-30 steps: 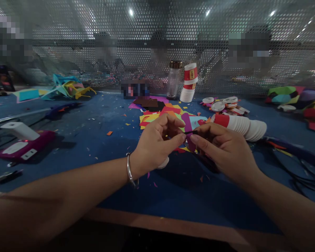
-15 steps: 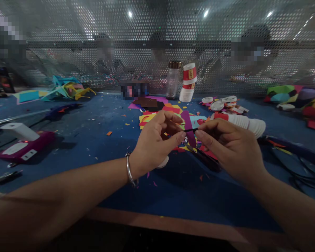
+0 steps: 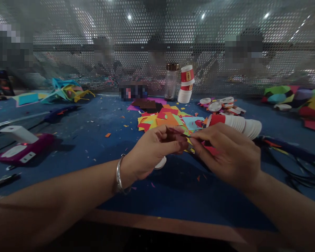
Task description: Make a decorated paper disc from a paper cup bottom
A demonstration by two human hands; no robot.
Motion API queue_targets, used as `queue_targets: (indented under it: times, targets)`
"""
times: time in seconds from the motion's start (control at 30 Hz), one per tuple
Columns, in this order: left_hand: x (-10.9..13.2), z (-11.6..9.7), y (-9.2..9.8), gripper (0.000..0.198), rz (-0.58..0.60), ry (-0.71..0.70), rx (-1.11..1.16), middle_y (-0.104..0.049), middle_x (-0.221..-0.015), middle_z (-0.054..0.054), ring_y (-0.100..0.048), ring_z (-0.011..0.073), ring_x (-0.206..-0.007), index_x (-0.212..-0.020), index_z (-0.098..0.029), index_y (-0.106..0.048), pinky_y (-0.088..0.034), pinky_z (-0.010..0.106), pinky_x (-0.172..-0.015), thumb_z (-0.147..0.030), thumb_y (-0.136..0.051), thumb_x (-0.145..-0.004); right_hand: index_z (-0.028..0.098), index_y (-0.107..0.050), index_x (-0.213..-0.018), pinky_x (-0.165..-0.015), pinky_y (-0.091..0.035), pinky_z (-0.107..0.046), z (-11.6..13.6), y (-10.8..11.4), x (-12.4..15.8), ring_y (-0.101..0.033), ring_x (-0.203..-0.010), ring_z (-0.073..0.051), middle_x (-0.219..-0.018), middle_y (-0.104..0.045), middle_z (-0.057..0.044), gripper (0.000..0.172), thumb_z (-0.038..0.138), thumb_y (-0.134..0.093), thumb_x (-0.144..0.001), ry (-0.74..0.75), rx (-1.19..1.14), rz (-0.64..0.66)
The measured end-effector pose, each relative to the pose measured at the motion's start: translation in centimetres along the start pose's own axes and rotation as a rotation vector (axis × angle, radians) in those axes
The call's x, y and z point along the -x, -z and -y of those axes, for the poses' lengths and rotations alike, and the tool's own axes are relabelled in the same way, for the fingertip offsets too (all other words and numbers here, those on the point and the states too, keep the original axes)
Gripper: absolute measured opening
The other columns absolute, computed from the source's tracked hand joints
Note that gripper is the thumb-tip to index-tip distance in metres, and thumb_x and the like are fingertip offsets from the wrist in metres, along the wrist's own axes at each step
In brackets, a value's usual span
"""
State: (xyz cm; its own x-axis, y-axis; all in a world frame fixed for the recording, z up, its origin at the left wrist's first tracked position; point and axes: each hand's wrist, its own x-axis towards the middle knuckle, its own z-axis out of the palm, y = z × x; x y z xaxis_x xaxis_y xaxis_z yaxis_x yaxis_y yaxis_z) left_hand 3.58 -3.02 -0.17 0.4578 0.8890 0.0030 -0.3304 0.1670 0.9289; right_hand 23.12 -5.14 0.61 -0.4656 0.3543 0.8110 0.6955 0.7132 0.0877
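Both hands meet above the blue table, fingers pinched around a thin piece of dark purple paper (image 3: 177, 132) that is turned nearly edge-on. My left hand (image 3: 149, 148), with a silver bangle at the wrist, is closed at the paper's left end. On the other end, the thumb and fingertips of my right hand (image 3: 227, 152) are pressed together. Part of the paper is hidden by the fingers. Below my left palm a white round rim (image 3: 160, 163) shows in part. Just behind the hands lies a heap of coloured paper pieces (image 3: 170, 117).
Paper cups (image 3: 233, 125) lie stacked on their side at right, near a blue glue gun (image 3: 280, 145). A glass bottle (image 3: 170, 82) and upright cups (image 3: 186, 84) stand at the back. A purple power strip (image 3: 23, 148) and another glue gun (image 3: 61, 113) are at left.
The purple paper, broad side showing before, has turned nearly edge-on between my fingers. Both hands have lowered slightly, and the view has shifted a little.
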Motion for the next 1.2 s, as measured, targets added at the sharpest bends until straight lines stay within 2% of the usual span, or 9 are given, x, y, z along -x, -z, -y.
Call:
queue_targets:
  times: [0.2, 0.4, 0.5, 0.6, 0.73, 0.87, 1.1, 1.2]
  targets:
    - [0.0, -0.2, -0.1, 0.028, -0.038, 0.016, 0.040, -0.075, -0.089, 0.002, -0.069, 0.0100, -0.077, -0.104, -0.014, -0.069, -0.052, 0.022, -0.074, -0.016, -0.084, -0.080, 0.019, -0.072, -0.097, -0.072, -0.058, -0.035, -0.1, -0.1, -0.2, -0.072, -0.077, -0.022, -0.084, -0.076, -0.008, 0.012, 0.010, -0.065, -0.095, 0.078, 0.005, 0.043]
    - [-0.1, -0.1, -0.1, 0.029, -0.079, -0.066, 0.009, -0.073, -0.088, 0.001, -0.067, 0.0086, -0.076, -0.105, -0.013, -0.070, -0.053, 0.022, -0.073, -0.011, -0.081, -0.079, 0.015, -0.073, -0.097, -0.075, -0.059, -0.035, 0.1, -0.2, 0.0, -0.074, -0.081, -0.023, -0.087, -0.077, -0.011, 0.005, 0.014, -0.068, -0.095, 0.057, -0.035, 0.054]
    - [-0.5, 0.2, 0.1, 0.027, -0.096, -0.096, -0.038, -0.071, -0.090, 0.000, -0.065, 0.0082, -0.076, -0.103, -0.013, -0.069, -0.054, 0.022, -0.072, -0.008, -0.079, -0.078, 0.015, -0.073, -0.098, -0.075, -0.058, -0.034, 0.2, -0.1, 0.0, -0.073, -0.081, -0.022, -0.089, -0.077, -0.010, 0.005, 0.016, -0.070, -0.094, -0.037, -0.119, 0.052]
    - [-0.9, 0.4, 0.4, 0.029, -0.078, -0.167, -0.132, -0.071, -0.094, 0.001, -0.065, 0.0091, -0.081, -0.104, -0.014, -0.069, -0.055, 0.022, -0.071, -0.007, -0.078, -0.078, 0.018, -0.072, -0.100, -0.067, -0.056, -0.031, 0.1, 0.1, 0.0, -0.071, -0.075, -0.019, -0.087, -0.075, -0.007, 0.007, 0.015, -0.070, -0.093, -0.137, -0.174, 0.039]
    - [-1.0, 0.5, 0.9, 0.030, -0.039, -0.285, -0.256, -0.070, -0.098, 0.002, -0.065, 0.0105, -0.088, -0.108, -0.015, -0.070, -0.055, 0.023, -0.079, -0.011, -0.077, -0.079, 0.020, -0.071, -0.094, -0.063, -0.052, -0.031, -0.4, 0.2, 0.0, -0.066, -0.069, -0.017, -0.082, -0.072, -0.004, 0.006, 0.016, -0.066, -0.095, -0.261, -0.153, 0.002]
    - [-1.0, 0.6, 1.2, 0.031, -0.020, -0.337, -0.350, -0.070, -0.102, 0.003, -0.064, 0.0129, -0.095, -0.109, -0.016, -0.070, -0.054, 0.025, -0.083, -0.013, -0.076, -0.079, 0.020, -0.071, -0.096, -0.064, -0.051, -0.031, -0.9, 0.1, 0.0, -0.064, -0.072, -0.017, -0.087, -0.071, -0.005, 0.005, 0.022, -0.066, -0.096, -0.396, -0.188, -0.007]
    - [-1.2, 0.6, 1.4, 0.034, -0.025, -0.413, -0.457, -0.072, -0.112, 0.006, -0.065, 0.0149, -0.102, -0.111, -0.017, -0.067, -0.054, 0.028, -0.088, -0.013, -0.074, -0.078, 0.021, -0.072, -0.093, -0.068, -0.050, -0.030, -0.9, -0.2, -0.1, -0.063, -0.075, -0.016, -0.087, -0.073, -0.003, 0.013, 0.033, -0.067, -0.096, -0.549, -0.356, 0.125]
    - [-1.2, 0.6, 1.3, 0.035, -0.026, -0.429, -0.499, -0.073, -0.112, 0.006, -0.066, 0.0142, -0.101, -0.110, -0.017, -0.066, -0.054, 0.028, -0.090, -0.010, -0.071, -0.076, 0.021, -0.073, -0.092, -0.062, -0.047, -0.029, -0.7, -0.3, -0.3, -0.063, -0.071, -0.016, -0.083, -0.073, -0.003, 0.022, 0.043, -0.069, -0.094, -0.637, -0.503, 0.213]
